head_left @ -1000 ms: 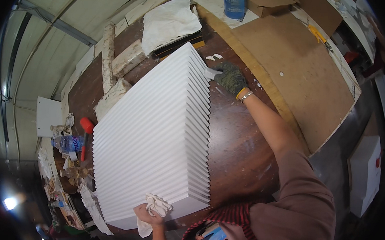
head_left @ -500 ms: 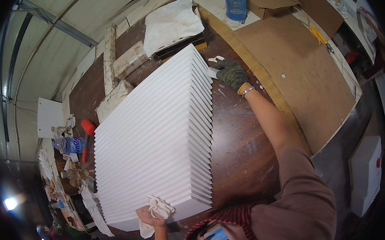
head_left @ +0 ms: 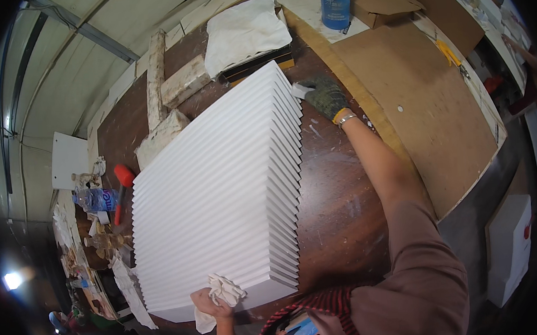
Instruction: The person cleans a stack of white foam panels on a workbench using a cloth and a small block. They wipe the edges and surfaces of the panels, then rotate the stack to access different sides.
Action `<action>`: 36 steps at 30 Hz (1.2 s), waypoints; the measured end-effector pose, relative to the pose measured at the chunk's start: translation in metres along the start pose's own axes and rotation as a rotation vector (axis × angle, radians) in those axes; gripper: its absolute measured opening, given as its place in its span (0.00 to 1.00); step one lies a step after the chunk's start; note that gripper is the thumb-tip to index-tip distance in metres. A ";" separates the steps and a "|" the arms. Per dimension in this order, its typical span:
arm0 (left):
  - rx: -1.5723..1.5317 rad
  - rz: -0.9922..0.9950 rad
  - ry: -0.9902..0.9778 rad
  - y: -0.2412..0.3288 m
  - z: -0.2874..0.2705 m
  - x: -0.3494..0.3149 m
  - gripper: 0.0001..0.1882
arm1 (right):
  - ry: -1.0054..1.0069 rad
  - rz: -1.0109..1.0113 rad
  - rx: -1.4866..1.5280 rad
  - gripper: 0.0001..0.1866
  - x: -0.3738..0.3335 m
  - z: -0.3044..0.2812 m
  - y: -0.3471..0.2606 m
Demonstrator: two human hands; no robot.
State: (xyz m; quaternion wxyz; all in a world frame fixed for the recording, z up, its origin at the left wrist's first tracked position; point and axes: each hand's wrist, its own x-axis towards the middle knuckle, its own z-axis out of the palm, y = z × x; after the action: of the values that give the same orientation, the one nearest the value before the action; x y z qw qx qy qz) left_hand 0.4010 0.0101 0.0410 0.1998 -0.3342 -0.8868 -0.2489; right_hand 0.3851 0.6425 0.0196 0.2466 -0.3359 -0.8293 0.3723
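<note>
Your left hand (head_left: 208, 301) keeps a closed grip on a white rag (head_left: 225, 290) at the near edge of the ribbed white panel (head_left: 211, 196) (it lies on the brown bench (head_left: 339, 200)), while your gloved right hand (head_left: 324, 95) pinches a small white piece (head_left: 302, 90) at its far corner.

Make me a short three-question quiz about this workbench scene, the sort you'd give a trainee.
1. True or false: the right hand wears a dark glove and rests at the far corner of the white ribbed panel.
2. What does the left hand hold against the panel's near edge?
A. a hammer
B. a crumpled white cloth
C. a blue bottle
3. Fill in: the blue bottle stands at the far edge of the bench, to the ____ of the folded white sheet.

Key: 1 true; 2 B, the crumpled white cloth; 3 right.
</note>
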 end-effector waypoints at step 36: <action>0.031 0.079 0.131 0.011 0.004 0.016 0.11 | -0.988 0.285 1.334 0.24 -0.309 0.013 -0.203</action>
State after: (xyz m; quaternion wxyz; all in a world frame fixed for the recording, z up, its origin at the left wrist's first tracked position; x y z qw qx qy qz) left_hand 0.3964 0.0274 0.0500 0.2724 -0.3486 -0.8617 -0.2483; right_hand 0.5026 0.3072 0.1219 -0.0471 -0.0198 -0.3979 0.9160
